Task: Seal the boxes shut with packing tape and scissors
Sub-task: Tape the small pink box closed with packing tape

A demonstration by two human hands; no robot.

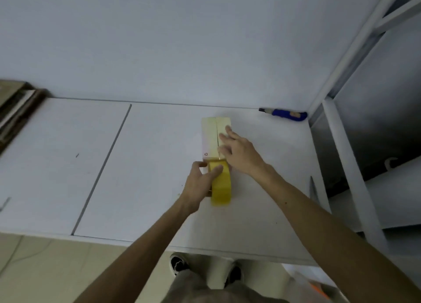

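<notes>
Pale cardboard box [210, 135] sits on the white bench [148, 166], its flaps meeting along a centre seam. We judge the tape is just starting at the near end, so we should keep the strip centred on the seam and taut. Our left hand [198, 184] grips the yellow roll of packing tape [222, 190], fingers curled round it. Our right hand [239, 153] presses flat on the right flap, fingers spread.
</notes>
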